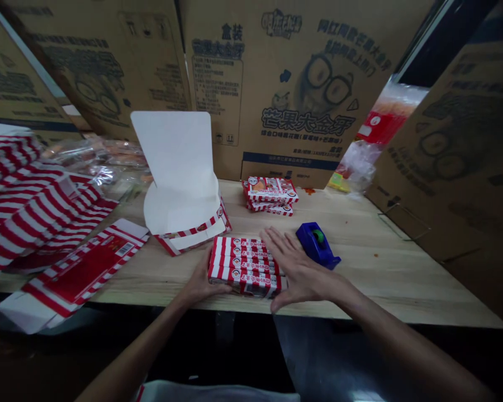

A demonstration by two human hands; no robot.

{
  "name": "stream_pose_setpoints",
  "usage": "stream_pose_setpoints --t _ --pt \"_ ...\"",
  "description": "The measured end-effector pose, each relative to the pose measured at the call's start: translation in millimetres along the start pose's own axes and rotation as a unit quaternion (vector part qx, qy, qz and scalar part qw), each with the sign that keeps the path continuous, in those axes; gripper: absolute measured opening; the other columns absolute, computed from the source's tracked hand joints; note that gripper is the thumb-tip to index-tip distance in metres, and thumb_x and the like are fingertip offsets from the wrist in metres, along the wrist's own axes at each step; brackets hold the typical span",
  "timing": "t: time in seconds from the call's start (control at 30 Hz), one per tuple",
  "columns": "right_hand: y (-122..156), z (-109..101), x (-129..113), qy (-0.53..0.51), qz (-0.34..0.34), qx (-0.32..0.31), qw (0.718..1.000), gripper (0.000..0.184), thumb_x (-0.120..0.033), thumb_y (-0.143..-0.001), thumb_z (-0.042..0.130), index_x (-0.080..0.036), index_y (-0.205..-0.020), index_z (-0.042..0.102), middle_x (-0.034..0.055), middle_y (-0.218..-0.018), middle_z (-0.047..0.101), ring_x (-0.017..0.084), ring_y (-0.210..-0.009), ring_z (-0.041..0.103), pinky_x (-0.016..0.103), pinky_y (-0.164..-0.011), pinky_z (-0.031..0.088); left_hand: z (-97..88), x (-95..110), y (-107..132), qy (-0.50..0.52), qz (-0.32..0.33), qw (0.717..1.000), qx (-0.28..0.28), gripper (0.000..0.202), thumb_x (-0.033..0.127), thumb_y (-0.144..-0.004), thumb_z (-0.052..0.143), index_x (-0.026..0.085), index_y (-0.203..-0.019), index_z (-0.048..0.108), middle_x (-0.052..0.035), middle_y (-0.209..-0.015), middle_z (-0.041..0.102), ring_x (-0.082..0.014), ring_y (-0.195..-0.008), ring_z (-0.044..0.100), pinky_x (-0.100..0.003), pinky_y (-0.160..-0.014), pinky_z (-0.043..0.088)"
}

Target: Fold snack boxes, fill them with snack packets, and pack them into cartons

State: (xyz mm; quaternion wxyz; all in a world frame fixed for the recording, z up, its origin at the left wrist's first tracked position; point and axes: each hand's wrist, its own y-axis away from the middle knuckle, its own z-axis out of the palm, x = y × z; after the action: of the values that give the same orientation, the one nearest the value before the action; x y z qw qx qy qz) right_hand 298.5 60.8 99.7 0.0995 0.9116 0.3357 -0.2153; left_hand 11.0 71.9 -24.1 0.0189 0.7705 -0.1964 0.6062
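Observation:
A row of several small red-and-white striped boxes (243,265) lies side by side near the table's front edge. My left hand (203,279) is closed around the row's left end, thumb at the front, with its other fingers partly hidden. At the right end, my right hand (297,271) has its fingers stretched out over the back corner and its thumb spread toward the front. Its palm side is hidden. Just behind the row stands an opened striped display box (180,206) with its white lid raised.
More small boxes (270,194) are stacked farther back. A blue tape dispenser (317,244) sits right of my right hand. Flattened striped cartons (88,265) cover the left side, one overhanging the front edge. Large cardboard boxes (251,84) wall off the back; another (456,162) stands right.

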Motion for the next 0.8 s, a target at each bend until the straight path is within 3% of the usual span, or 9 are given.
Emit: stream_pose_setpoints --t 0.1,0.23,0.5,0.67,0.8 --pt "-25 -1 -13 0.075 0.009 -0.048 0.996 0.129 -0.055 -0.053 0.084 -0.009 -0.152 0.016 0.0272 -0.151 0.029 0.043 -0.14 0.024 0.059 -0.114 0.016 -1.4 5 -3 -0.005 0.014 1.0 -0.003 0.112 0.044 -0.057 0.086 0.022 -0.147 0.024 -0.0181 -0.15 0.036 -0.0385 -0.139 0.033 -0.06 -0.114 0.023" --pt "-33 -2 -19 0.105 0.023 -0.043 0.993 0.118 -0.041 -0.056 0.085 -0.011 -0.151 0.022 0.0224 -0.139 0.042 0.039 -0.127 0.041 0.051 -0.104 0.037 -9.5 12 -5 -0.02 0.034 0.999 -0.023 0.11 0.044 -0.057 0.086 0.021 -0.147 0.026 -0.0178 -0.148 0.038 -0.0375 -0.138 0.035 -0.058 -0.115 0.023" --pt "-36 -1 -22 0.093 0.008 -0.066 0.993 0.119 -0.047 -0.054 0.085 -0.014 -0.15 0.022 0.0212 -0.136 0.042 0.041 -0.127 0.038 0.055 -0.106 0.034 -20.4 -2 9 -0.045 0.032 0.996 -0.075 0.101 0.046 -0.065 0.081 0.021 -0.148 0.029 -0.0167 -0.148 0.039 -0.0393 -0.141 0.027 -0.06 -0.116 0.018" --pt "-43 -1 -26 0.111 0.03 -0.085 0.99 0.121 -0.039 -0.053 0.084 -0.012 -0.151 0.019 0.0223 -0.139 0.04 0.041 -0.127 0.04 0.054 -0.107 0.034 -15.3 -6 8 -0.011 0.029 0.998 -0.049 0.109 0.045 -0.064 0.082 0.023 -0.151 0.021 -0.0165 -0.152 0.034 -0.0379 -0.141 0.028 -0.058 -0.116 0.022" --pt "-46 -1 -30 0.134 0.044 -0.108 0.984 0.116 -0.035 -0.055 0.081 -0.008 -0.151 0.022 0.026 -0.137 0.043 0.044 -0.127 0.041 0.057 -0.106 0.034 -13.2 4 8 -0.017 0.035 0.999 -0.026 0.114 0.047 -0.061 0.084 0.021 -0.151 0.02 -0.018 -0.152 0.035 -0.0385 -0.139 0.033 -0.056 -0.114 0.027"
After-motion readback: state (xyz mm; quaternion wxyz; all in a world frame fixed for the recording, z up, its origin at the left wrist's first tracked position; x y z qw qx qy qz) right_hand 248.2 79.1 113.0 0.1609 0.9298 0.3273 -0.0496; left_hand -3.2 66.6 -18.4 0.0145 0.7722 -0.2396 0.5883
